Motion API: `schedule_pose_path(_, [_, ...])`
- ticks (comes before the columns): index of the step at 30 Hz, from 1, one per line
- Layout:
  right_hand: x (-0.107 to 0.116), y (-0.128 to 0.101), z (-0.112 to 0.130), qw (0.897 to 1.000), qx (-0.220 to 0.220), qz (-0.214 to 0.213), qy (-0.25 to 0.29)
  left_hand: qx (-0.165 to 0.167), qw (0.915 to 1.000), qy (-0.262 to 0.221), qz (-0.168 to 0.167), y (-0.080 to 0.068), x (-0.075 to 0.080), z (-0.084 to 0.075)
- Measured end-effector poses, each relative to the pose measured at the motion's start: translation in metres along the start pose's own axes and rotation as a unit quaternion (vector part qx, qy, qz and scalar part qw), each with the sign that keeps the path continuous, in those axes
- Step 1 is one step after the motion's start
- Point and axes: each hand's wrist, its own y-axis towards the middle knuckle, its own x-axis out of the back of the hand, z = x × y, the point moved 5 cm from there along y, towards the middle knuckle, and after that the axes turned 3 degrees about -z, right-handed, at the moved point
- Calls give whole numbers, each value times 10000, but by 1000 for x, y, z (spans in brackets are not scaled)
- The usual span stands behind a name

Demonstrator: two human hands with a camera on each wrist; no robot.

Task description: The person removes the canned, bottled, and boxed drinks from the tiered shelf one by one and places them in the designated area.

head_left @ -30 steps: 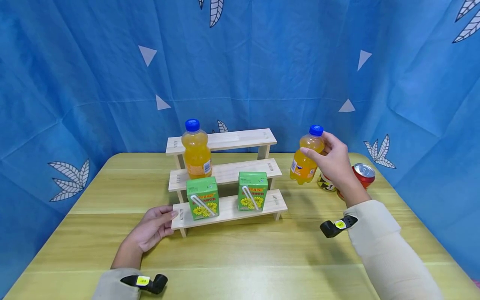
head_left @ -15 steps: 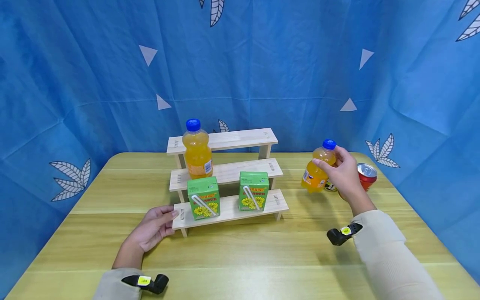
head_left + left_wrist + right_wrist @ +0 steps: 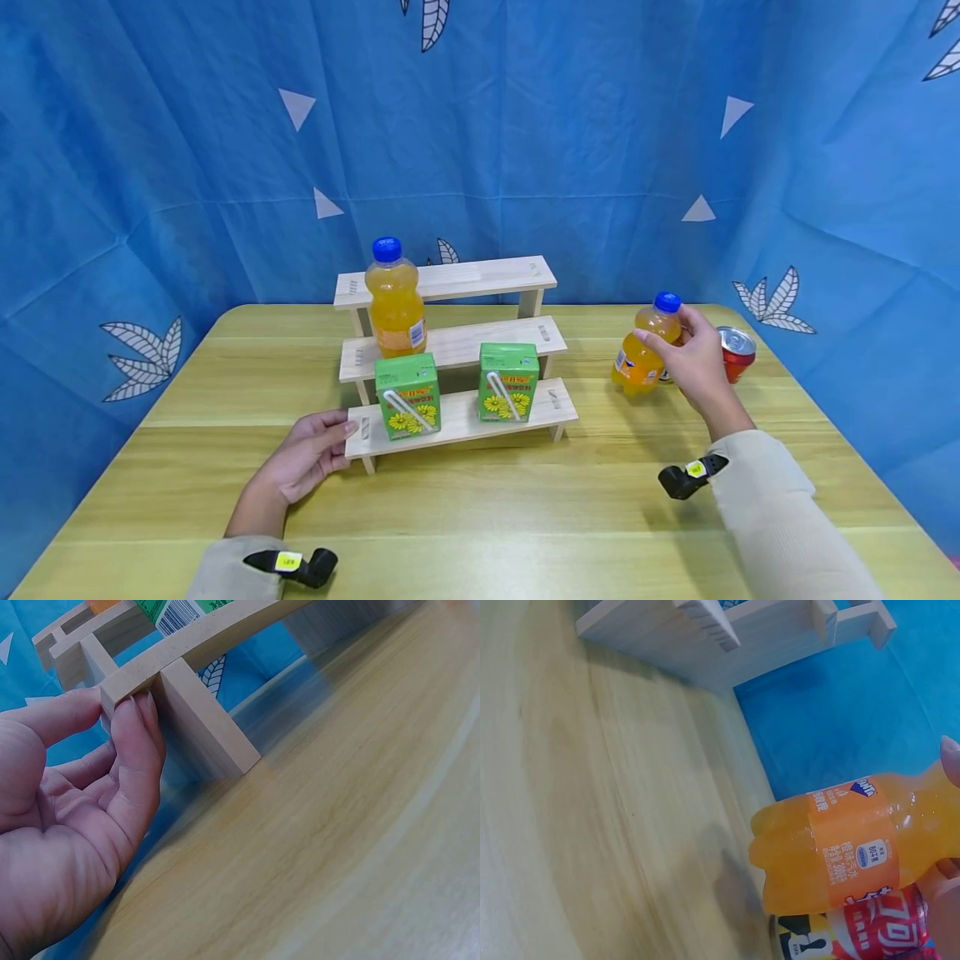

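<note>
My right hand (image 3: 697,360) grips a small orange soda bottle (image 3: 641,354) with a blue cap round its upper part, to the right of the wooden shelf. In the right wrist view the bottle's orange label (image 3: 855,844) faces the camera, and only fingertips show at the right edge. My left hand (image 3: 309,457) pinches the front left corner of the lowest step of the three-step wooden shelf (image 3: 457,429), thumb on top and fingers beneath, as the left wrist view (image 3: 97,772) shows. Another orange soda bottle (image 3: 396,308) stands on the middle step at the left.
Two green drink cartons (image 3: 408,396) with straws stand on the lowest step. A red soda can (image 3: 737,354) stands behind my right hand, partly hidden. In the right wrist view a red can (image 3: 881,922) lies beyond the bottle. A blue curtain (image 3: 495,150) hangs behind the table.
My right hand has carried the orange soda bottle down and to the right, away from the shelf and towards the cans. The left hand keeps its place on the shelf corner.
</note>
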Motion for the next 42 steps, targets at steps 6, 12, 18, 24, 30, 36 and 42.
schedule_pose_path(6, [-2,0,-8,9999,-13,-7,114,-16,10000,-38,89,0,1,1])
schedule_pose_path(12, [-3,0,-11,9999,71,-36,125,-2,10000,-18,65,1,1,1])
schedule_pose_path(18, [-3,0,-13,9998,97,-161,27,-50,10000,-10,50,1,1,1])
schedule_pose_path(24, [-3,0,-14,9998,71,-159,60,-68,10000,-41,54,0,1,1])
schedule_pose_path(30, [-3,-1,-16,9999,68,-146,37,-101,9999,-71,113,0,-1,0])
schedule_pose_path(36, [-3,-2,-19,9999,58,-158,33,-111,9998,-90,154,0,-2,0])
schedule_pose_path(42, [-4,-4,-17,9997,156,-149,81,-109,9998,-98,140,0,-1,0])
